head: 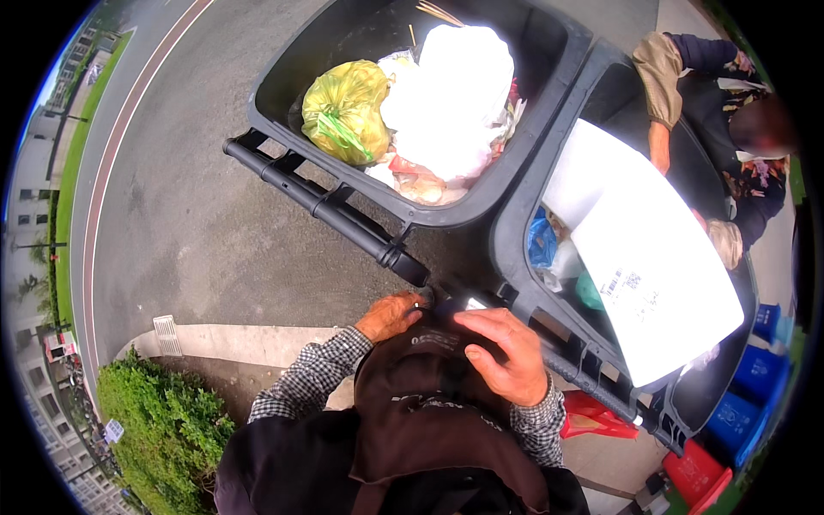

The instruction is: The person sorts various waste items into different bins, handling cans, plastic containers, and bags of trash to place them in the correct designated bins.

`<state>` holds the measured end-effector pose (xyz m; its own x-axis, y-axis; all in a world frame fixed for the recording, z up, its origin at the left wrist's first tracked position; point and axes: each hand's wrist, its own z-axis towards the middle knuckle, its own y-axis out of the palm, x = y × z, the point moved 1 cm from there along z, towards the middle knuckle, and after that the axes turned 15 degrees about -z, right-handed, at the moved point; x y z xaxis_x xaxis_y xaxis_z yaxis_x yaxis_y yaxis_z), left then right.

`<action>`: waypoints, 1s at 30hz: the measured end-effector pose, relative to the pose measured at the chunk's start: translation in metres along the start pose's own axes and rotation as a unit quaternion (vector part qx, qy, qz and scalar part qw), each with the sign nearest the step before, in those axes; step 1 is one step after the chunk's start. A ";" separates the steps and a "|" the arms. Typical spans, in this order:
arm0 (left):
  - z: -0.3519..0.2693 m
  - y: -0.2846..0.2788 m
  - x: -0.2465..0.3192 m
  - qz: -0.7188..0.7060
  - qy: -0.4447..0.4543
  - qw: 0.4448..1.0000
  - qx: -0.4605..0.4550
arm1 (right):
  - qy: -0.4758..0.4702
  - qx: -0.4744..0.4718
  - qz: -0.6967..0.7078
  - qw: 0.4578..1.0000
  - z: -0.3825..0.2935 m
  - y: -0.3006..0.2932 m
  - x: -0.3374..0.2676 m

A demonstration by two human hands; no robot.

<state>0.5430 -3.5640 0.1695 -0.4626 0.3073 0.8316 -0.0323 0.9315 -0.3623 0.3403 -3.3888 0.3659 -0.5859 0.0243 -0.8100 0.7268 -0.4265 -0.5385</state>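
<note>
My left hand point(391, 315) is at the front of my dark apron point(444, 399), below the handle bar of a black wheeled bin point(360, 170); its fingers are curled near a small dark object, and the grip is unclear. My right hand point(508, 354) hovers over the apron with fingers spread, holding nothing visible. The bin holds a yellow plastic bag point(344, 109) with a green tie and a large white bag point(450, 96). In a second black bin point(515, 219) at the right lie a white foam-like board point(656, 257) and a blue bag point(542, 239).
Another person's arm point(660, 84) reaches to the board from the far right. Blue bins point(734, 412) and a red bin point(695, 473) stand at the lower right. A red bag point(595, 417) lies beside me. A curb point(244, 341) and a green hedge point(161, 418) are at the left.
</note>
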 end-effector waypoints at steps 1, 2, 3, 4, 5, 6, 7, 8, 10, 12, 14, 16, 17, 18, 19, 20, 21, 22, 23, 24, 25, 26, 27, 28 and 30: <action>-0.005 -0.002 0.011 -0.004 -0.009 1.000 0.000 | -0.010 0.016 0.001 1.000 0.006 -0.002 0.006; -0.010 -0.008 0.012 0.003 0.016 1.000 0.013 | -0.010 0.038 -0.006 0.999 0.013 -0.005 0.009; -0.018 -0.016 0.018 -0.012 0.002 1.000 0.021 | -0.010 0.047 -0.002 0.999 0.021 -0.011 0.013; -0.021 -0.025 0.028 -0.031 -0.003 0.999 0.023 | 0.010 0.059 0.023 0.998 0.022 -0.011 0.022; -0.025 -0.035 0.039 -0.048 -0.009 0.999 0.023 | 0.030 0.073 0.049 0.996 0.021 -0.009 0.032; -0.032 -0.044 0.050 -0.054 0.016 0.998 0.036 | 0.056 0.080 0.055 0.994 0.022 -0.007 0.034; -0.034 -0.056 0.065 -0.076 0.014 0.997 0.019 | 0.056 0.076 0.061 0.994 0.023 -0.008 0.037; -0.035 -0.071 0.085 -0.099 0.010 0.995 -0.001 | 0.060 0.072 0.067 0.993 0.023 -0.008 0.038; -0.037 -0.105 0.129 -0.136 0.020 0.990 -0.023 | 0.050 0.066 0.031 0.996 0.030 -0.009 0.037; -0.030 -0.143 0.167 -0.164 0.051 0.985 -0.032 | 0.067 0.087 0.034 0.993 0.034 -0.009 0.038; -0.017 -0.182 0.187 -0.135 0.083 0.987 0.001 | 0.081 0.119 0.018 0.989 0.031 -0.005 0.045; 0.005 -0.227 0.186 -0.029 0.106 0.992 0.063 | 0.122 0.143 0.025 0.982 0.031 -0.003 0.045; 0.020 -0.252 0.180 0.092 0.142 0.981 0.091 | 0.144 0.160 0.028 0.976 0.030 -0.001 0.046; 0.037 -0.274 0.169 0.172 0.191 0.957 0.133 | 0.157 0.172 0.014 0.972 0.030 -0.001 0.046; 0.051 -0.297 0.150 0.259 0.206 0.930 0.158 | 0.177 0.178 0.010 0.968 0.030 0.001 0.044; 0.069 -0.317 0.142 0.291 0.153 0.932 0.148 | 0.196 0.193 -0.008 0.961 0.030 0.002 0.046; 0.081 -0.342 0.118 0.368 0.136 0.912 0.121 | 0.211 0.204 -0.017 0.956 0.030 0.003 0.047; 0.106 -0.360 0.101 0.392 0.129 0.905 0.098 | 0.250 0.231 -0.009 0.940 0.028 0.006 0.050; 0.122 -0.371 0.093 0.418 0.121 0.897 0.074 | 0.262 0.251 -0.015 0.932 0.027 0.006 0.053; 0.134 -0.381 0.096 0.437 0.099 0.893 0.047 | 0.281 0.272 -0.033 0.920 0.031 0.004 0.052; 0.151 -0.388 0.098 0.454 0.087 0.887 0.018 | 0.304 0.297 -0.060 0.903 0.032 0.002 0.052; 0.172 -0.399 0.083 0.447 0.062 0.892 -0.028 | 0.312 0.325 -0.087 0.889 0.032 0.001 0.055; 0.185 -0.405 0.077 0.439 0.064 0.895 -0.052 | 0.325 0.348 -0.107 0.873 0.041 -0.003 0.050; 0.196 -0.420 0.056 0.435 0.089 0.893 -0.072 | 0.339 0.365 -0.104 0.861 0.046 -0.006 0.047; 0.198 -0.409 0.038 0.453 0.092 0.884 -0.076 | 0.331 0.395 -0.098 0.852 0.016 -0.007 0.059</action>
<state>0.3628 -3.9718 0.2660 -0.0861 0.9536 0.2886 0.4036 0.2982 -0.8650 0.2948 -3.3990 0.3260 -0.1484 0.5574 -0.8169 0.0178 -0.8244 -0.5657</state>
